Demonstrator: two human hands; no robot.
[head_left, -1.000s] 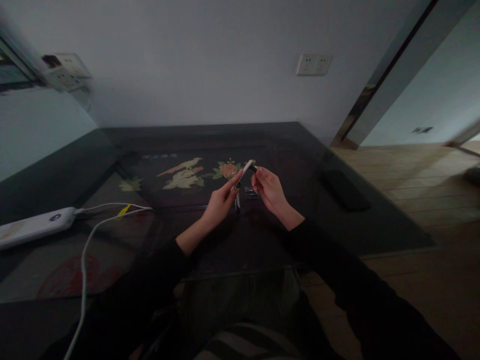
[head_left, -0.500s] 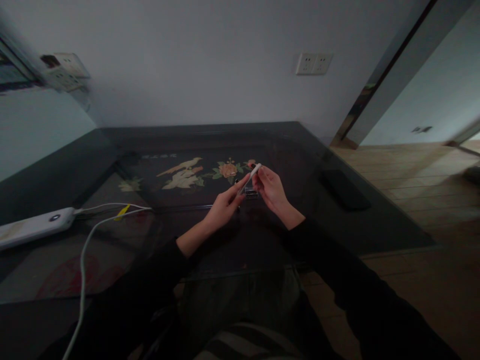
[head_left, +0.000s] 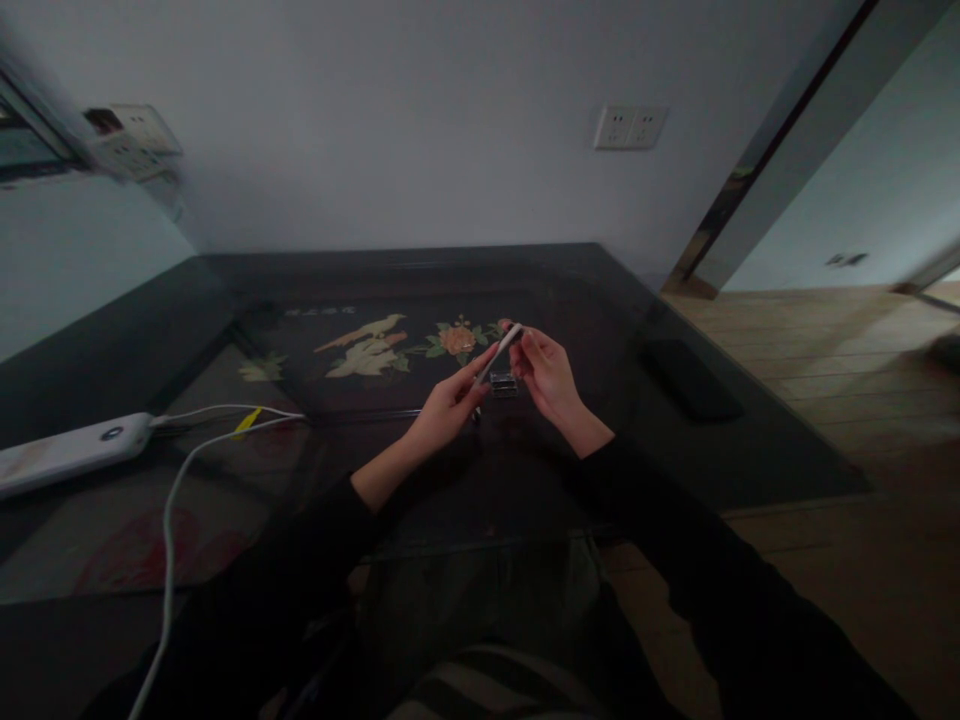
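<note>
Standing by a dark, glossy, broad-topped desk [head_left: 442, 480]; light dim. Both of the person's hands are together above its middle, black sleeves at the wrists.

Left hand [head_left: 446, 408]: grip narrow, thumb and fingers pinched on the lower end of a slim white strip with a dark edge [head_left: 498, 357]; material unclear. Right hand [head_left: 551, 378]: grip narrow too, fingertips closed around the strip's upper end. The strip is held clear of the desktop, slanting up from left to right between the two hands.

Change: a second ago the strip's top was bent over and a long dark-tipped piece hung well below the left fingers. Now it runs nearly straight; only a short dark bit [head_left: 476, 414] shows under that hand. Against half a second ago, more dark shows at the upper tip, as though slightly turned. Hands otherwise barely shifted.

Unmoved: a small, shiny rectangular case [head_left: 503, 385] on the desktop, between and beyond the hands; a flat black oblong slab [head_left: 691, 380] well off to the right; a long white plastic power strip [head_left: 75, 452] at far left, with a white cable [head_left: 169, 520] and a yellow tag [head_left: 246, 422].
</note>
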